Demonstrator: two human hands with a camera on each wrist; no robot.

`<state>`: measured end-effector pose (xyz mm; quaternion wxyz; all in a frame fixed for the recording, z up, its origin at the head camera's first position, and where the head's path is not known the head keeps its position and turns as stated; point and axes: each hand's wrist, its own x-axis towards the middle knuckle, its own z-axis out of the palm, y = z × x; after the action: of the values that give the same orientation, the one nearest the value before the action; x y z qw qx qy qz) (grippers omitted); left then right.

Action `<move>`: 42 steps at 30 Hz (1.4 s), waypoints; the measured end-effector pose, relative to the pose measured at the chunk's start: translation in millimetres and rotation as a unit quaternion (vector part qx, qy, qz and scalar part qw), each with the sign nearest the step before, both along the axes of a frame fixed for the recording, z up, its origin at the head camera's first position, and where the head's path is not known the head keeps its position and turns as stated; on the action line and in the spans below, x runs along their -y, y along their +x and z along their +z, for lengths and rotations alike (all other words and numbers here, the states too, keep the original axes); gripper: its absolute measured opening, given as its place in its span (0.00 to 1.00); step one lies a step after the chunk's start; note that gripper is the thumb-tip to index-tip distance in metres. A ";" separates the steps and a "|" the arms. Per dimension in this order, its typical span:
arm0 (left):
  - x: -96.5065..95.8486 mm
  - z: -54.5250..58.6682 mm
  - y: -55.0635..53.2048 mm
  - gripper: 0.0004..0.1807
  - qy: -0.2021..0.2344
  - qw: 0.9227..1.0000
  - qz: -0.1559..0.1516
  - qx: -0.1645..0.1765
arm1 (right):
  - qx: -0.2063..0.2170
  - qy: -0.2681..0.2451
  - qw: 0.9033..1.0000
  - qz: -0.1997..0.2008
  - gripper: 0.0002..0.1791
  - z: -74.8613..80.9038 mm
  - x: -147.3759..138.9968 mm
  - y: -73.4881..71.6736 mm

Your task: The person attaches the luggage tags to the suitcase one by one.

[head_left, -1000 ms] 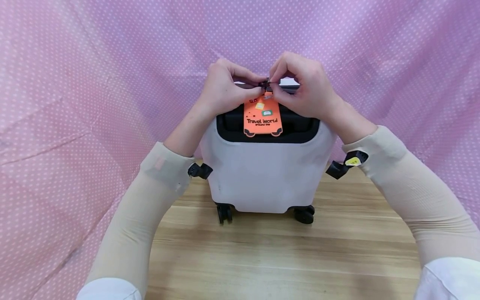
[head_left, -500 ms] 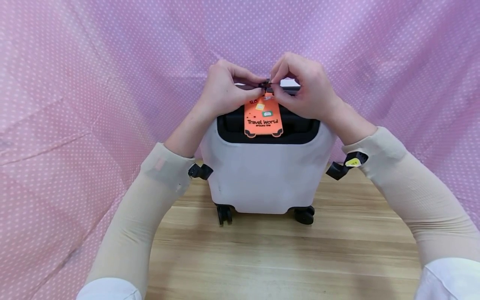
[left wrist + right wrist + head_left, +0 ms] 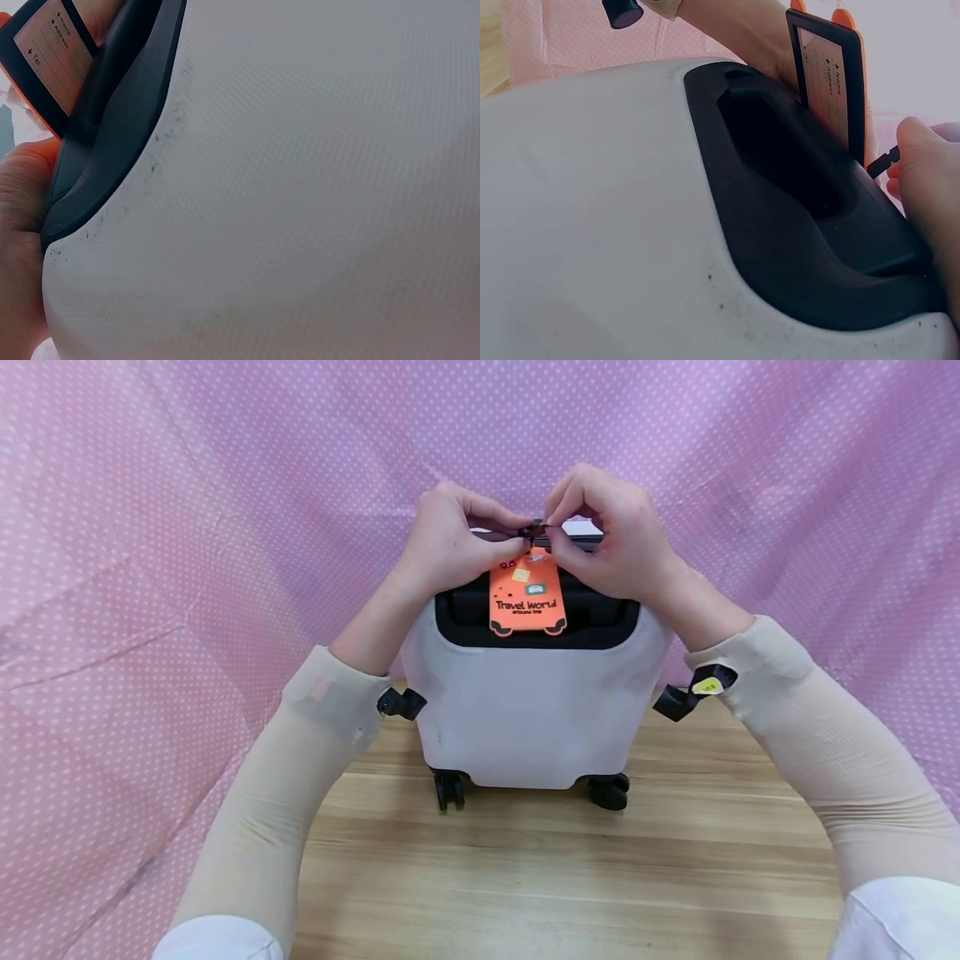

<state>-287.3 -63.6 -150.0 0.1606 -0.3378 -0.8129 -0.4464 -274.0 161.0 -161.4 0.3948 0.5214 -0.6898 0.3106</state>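
Observation:
An orange luggage tag printed "Travel World" hangs in front of the black handle recess of a pale suitcase. Its dark-framed back, with name and address lines, shows in both wrist views. At the top of the tag my left hand pinches its black strap between thumb and fingers. Just to the right, my right hand pinches the strap between thumb and forefinger. The two hands' fingertips are close together, partly hiding the strap's fastening.
The suitcase stands upright on black wheels on a wood-grain floor. A pink dotted cloth hangs behind it and along both sides. Black wrist cameras sit near the suitcase's sides.
My right hand has shifted slightly to the right, opening a little more distance from the left fingertips. The tag has moved very slightly right and down. My left hand stays nearly still.

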 end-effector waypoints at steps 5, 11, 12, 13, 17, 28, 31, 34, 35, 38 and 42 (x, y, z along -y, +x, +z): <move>-0.3 -0.1 -0.2 0.11 0.002 1.000 -0.001 0.001 | 0.004 -0.006 1.000 0.007 0.04 -0.2 0.7 0.3; -1.0 0.1 -0.1 0.11 0.001 1.000 0.004 0.001 | 0.005 -0.008 1.000 0.010 0.05 -0.2 0.4 0.4; -1.0 0.0 0.0 0.11 0.000 1.000 0.004 0.001 | 0.006 -0.008 1.000 0.011 0.05 -0.3 0.3 0.4; -1.0 0.1 0.1 0.11 -0.001 1.000 0.005 0.001 | 0.006 -0.008 1.000 0.011 0.05 -0.2 0.4 0.3; -1.0 0.0 0.3 0.11 0.000 1.000 0.006 0.002 | 0.006 -0.011 1.000 0.013 0.04 -0.5 0.3 0.3; -1.9 0.4 -1.0 0.12 -0.005 1.000 0.012 0.005 | 0.035 -0.037 0.998 0.040 0.03 -0.4 -0.9 0.4; -1.5 0.4 -0.5 0.12 -0.008 1.000 0.013 0.007 | 0.040 -0.046 0.997 0.049 0.02 -1.7 -0.2 1.3; -1.1 0.6 0.0 0.12 -0.013 1.000 0.017 0.009 | 0.040 -0.054 0.996 0.055 0.03 -2.6 0.1 2.2; -1.1 0.7 0.3 0.12 -0.015 1.000 0.019 0.009 | 0.039 -0.056 0.996 0.055 0.03 -2.7 0.1 2.3; -1.3 1.4 0.8 0.12 -0.019 0.999 0.026 0.006 | 0.032 -0.060 0.996 0.052 0.03 -2.2 -0.1 2.3; -2.4 2.0 1.6 0.12 -0.026 0.999 0.037 0.007 | 0.030 -0.065 0.996 0.043 0.03 -1.9 -0.8 2.1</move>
<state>-285.7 -61.2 -148.0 0.1625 -0.3086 -0.8372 -0.4212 -271.9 161.8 -163.3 0.3936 0.5139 -0.6566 0.3872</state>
